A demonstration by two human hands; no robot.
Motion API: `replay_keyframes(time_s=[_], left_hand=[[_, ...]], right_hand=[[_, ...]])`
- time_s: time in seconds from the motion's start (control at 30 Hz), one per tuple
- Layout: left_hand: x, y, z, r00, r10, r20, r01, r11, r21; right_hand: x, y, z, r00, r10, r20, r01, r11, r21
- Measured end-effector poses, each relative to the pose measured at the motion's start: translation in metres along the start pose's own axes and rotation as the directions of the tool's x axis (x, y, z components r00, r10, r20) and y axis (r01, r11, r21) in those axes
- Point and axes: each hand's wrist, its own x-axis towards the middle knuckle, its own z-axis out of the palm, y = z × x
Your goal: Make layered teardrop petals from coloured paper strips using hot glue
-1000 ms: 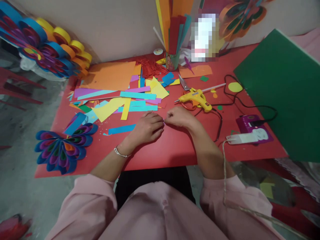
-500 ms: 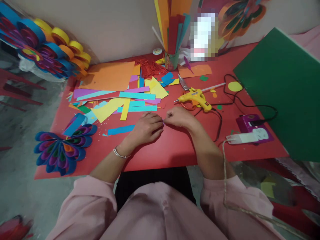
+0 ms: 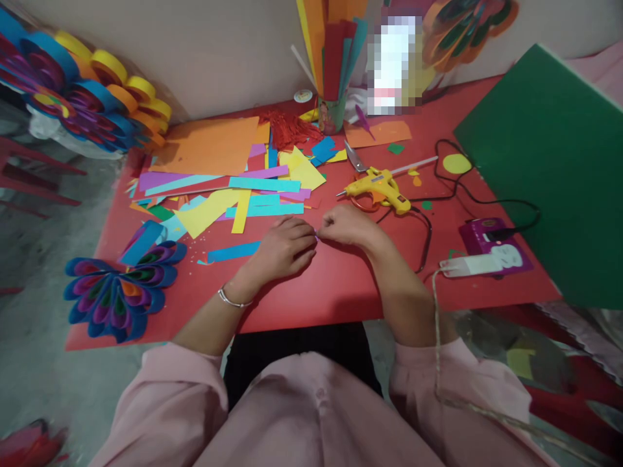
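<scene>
Near the front middle of the red table [image 3: 311, 301], my two hands meet almost fingertip to fingertip. A tiny bit of purple paper [image 3: 317, 236] shows between them; most of it is hidden by the fingers. My right hand [image 3: 345, 224] is closed in a pinch at its right side. My left hand [image 3: 291, 245], palm down, has its fingers bent together with the tips at the paper's left side. Just beyond the right hand lies a yellow glue gun [image 3: 377, 188], across the scissors [image 3: 356, 157]. A blue paper strip [image 3: 233, 251] lies beside my left wrist.
Coloured strips and an orange sheet [image 3: 207, 149] cover the back left. A quilled paper piece [image 3: 119, 285] sits at the left front edge. A cup of strips [image 3: 331, 115] stands behind. At right are a purple power box [image 3: 479, 237], cables and a green board [image 3: 545, 175].
The view has shifted slightly. My hands stay together in the same place, with hardly any visible finger movement.
</scene>
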Motion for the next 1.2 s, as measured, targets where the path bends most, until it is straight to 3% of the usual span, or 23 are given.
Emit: replay_keyframes(time_s=[1.2], left_hand=[[-0.0006,0.0018,-0.0004,0.999,-0.041,0.018,0.041,0.999,-0.009]], right_hand=[[0.0017,0.0024,0.0031,1.000,-0.012,-0.014,0.012,1.000,0.020]])
